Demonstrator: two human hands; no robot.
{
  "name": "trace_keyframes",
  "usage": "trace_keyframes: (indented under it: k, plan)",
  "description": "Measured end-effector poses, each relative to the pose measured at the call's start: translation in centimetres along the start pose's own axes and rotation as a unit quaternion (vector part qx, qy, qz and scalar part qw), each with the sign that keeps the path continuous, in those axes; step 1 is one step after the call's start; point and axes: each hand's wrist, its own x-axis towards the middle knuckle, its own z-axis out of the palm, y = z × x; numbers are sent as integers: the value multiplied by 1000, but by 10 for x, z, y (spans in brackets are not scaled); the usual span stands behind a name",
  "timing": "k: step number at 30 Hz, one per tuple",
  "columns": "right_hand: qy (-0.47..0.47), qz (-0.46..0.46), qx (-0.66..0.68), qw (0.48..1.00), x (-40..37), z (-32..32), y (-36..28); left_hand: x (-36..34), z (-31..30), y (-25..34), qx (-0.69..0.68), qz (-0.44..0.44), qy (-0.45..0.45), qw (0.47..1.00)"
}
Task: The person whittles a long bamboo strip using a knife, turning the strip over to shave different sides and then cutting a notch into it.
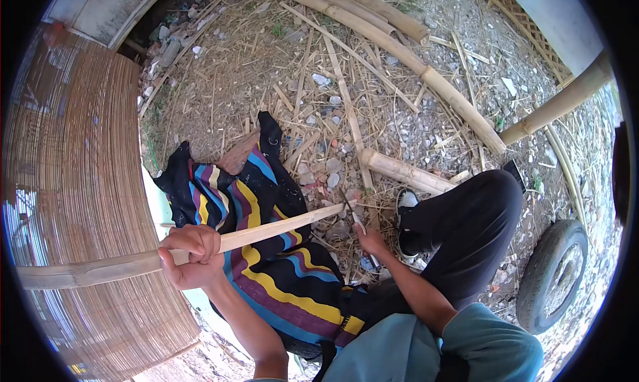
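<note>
A long split bamboo strip (286, 225) runs from the left edge of the view to a point in front of my right knee. My left hand (192, 254) is closed around it left of centre, fingers curled over the top. In my right hand (373, 241) is a knife (355, 215), its blade angled up and away. That blade overlaps the far end of the strip in this view. Under the strip, a dark cloth with yellow, purple and blue stripes (266, 282) lies across my lap and over the ground.
Bamboo poles (426, 76) lie on ground littered with shavings and stones. A shorter bamboo piece (406, 172) rests by my shoe (407, 202). An old tire (532, 292) is at the right, and a woven slat screen (86, 156) stands at the left.
</note>
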Motion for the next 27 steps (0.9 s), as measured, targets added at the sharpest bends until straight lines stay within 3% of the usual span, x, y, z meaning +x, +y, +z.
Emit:
trace_keyframes:
  k: [1, 3, 4, 6, 9, 10, 13, 14, 16, 19, 22, 25, 27]
  plan:
    - [0, -1, -1, 1000, -4, 5, -9, -1, 0, 0, -2, 0, -5, 1000]
    - [-8, -113, -8, 994, -9, 17, -18, -4, -1, 1, -1, 1, -2, 1000]
    - [-10, -112, -9, 994, -10, 21, -18, -6, -1, 2, 0, 2, 0, 1000]
    - [76, -357, -53, 929, -10, 28, -16, -8, -2, 5, 14, 2, -6, 1000]
    - [112, -317, -30, 941, 21, 36, 30, -11, -4, 7, 27, 2, -2, 1000]
    - [44, -91, -33, 994, 25, 27, 35, -12, -4, 8, 28, 8, 6, 1000]
    - [44, -76, -83, 993, 27, 6, 27, -15, -8, 11, 35, -12, 17, 999]
    - [1, 2, -37, 999, 16, 4, 14, -14, -9, 10, 33, -9, 16, 999]
    - [23, -24, -72, 997, 18, 9, 23, -16, -10, 9, 30, -11, 106, 994]
    - [29, -71, -43, 996, 26, 20, 21, -17, -16, 12, 40, -23, 79, 996]
    - [59, -237, -109, 964, -9, 29, -3, -19, -13, 13, 36, -21, 82, 996]
    - [2, -295, -94, 951, -45, 33, -43, -24, -12, 15, 30, -17, 85, 996]
    - [11, -314, -107, 943, -26, 38, -28, -26, -13, 18, 29, -22, 85, 996]
